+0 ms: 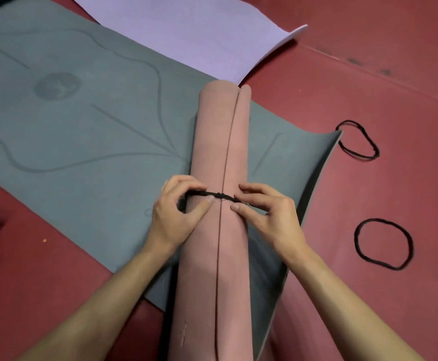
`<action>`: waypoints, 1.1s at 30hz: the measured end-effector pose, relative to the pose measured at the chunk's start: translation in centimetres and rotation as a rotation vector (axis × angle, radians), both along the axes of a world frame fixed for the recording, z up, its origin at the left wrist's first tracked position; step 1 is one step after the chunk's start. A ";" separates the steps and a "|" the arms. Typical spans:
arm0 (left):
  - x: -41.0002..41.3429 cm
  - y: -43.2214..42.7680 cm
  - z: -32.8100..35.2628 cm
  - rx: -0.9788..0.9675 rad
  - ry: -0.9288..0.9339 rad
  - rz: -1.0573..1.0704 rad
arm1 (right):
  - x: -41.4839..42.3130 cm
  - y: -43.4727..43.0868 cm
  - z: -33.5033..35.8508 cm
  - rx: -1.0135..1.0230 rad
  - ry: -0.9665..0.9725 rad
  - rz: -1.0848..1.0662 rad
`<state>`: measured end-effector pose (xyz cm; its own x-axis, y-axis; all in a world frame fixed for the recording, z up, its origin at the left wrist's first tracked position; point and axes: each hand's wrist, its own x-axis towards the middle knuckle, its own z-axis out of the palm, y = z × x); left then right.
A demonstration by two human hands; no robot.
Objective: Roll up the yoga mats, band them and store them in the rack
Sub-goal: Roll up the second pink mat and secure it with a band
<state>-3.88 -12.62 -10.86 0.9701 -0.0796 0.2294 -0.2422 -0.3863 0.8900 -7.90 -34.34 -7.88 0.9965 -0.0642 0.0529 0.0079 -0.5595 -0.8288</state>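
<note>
Pink roll (234, 269), black band (219, 195) across it, left hand (174, 214), right hand (268, 213) pinching

Shows dusty pink on the rolled mat (212, 152) at centre. Grey-green with darker curved lines and a round emblem on the flat mat (82, 131), left. Plain lilac on the top mat (186, 29). Dark red floor (369, 61). Black on the wrapped band (220, 196), upper loose band (348, 121) and lower loose band (356, 237).

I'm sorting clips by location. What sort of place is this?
Probably a yoga or exercise studio, though no walls show: a dark red floor, a grey-green mat and a lilac mat laid out, and a rolled pink mat getting a black band.
</note>
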 end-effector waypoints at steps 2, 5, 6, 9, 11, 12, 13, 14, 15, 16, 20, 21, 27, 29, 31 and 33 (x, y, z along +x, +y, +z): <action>-0.1 0.2 -0.2 0.056 0.005 -0.004 | 0.3 0.4 -0.2 -0.058 -0.050 -0.006; 0.9 0.6 -0.1 0.034 0.092 0.036 | 1.4 1.3 0.1 -0.231 -0.117 0.002; 1.2 0.7 0.1 0.071 0.105 0.051 | 2.0 1.7 0.3 -0.265 -0.128 0.002; 1.6 0.5 1.0 0.077 0.122 0.144 | 4.0 2.4 0.5 -0.250 -0.143 0.013; 1.3 0.1 1.7 0.057 0.130 0.149 | 4.2 2.9 0.2 -0.199 -0.160 0.053; 1.1 0.0 2.0 0.093 0.108 0.099 | 3.8 3.0 -0.2 -0.153 -0.169 0.068; 0.8 -0.1 2.0 0.149 0.072 0.030 | 3.2 3.0 -0.6 -0.100 -0.168 0.069; 0.7 -0.2 1.9 0.213 0.039 -0.029 | 2.3 2.8 -1.2 -0.060 -0.149 0.057; 0.7 -0.3 1.8 0.254 0.019 -0.067 | 1.5 2.6 -1.6 -0.042 -0.123 0.038; 0.7 -0.3 1.9 0.269 0.018 -0.085 | 0.8 2.3 -2.0 -0.043 -0.106 0.022; 1.4 0.2 2.3 0.282 -0.037 -0.115 | 1.1 2.4 -2.1 -0.047 -0.129 0.004; 1.6 0.4 2.5 0.315 -0.085 -0.146 | 1.7 2.9 -1.8 -0.056 -0.151 0.021; 2.4 3.3 2.8 0.402 -0.122 -0.118 | 4.1 7.1 -0.8 -0.105 -0.201 0.130; 2.4 5.2 2.4 0.396 -0.115 -0.074 | 3.5 6.8 -1.5 -0.135 -0.154 0.116; 2.5 6.9 1.7 0.338 -0.091 -0.023 | 2.6 6.0 -2.7 -0.175 -0.087 0.111; 2.6 7.8 1.5 0.272 -0.061 0.028 | 2.3 5.6 -3.2 -0.173 -0.029 0.128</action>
<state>-1.31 -4.80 -9.40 0.9578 -0.1197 0.2612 -0.2779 -0.6165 0.7367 -5.58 -28.73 -11.13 0.9939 0.0749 0.0805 0.1100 -0.6861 -0.7191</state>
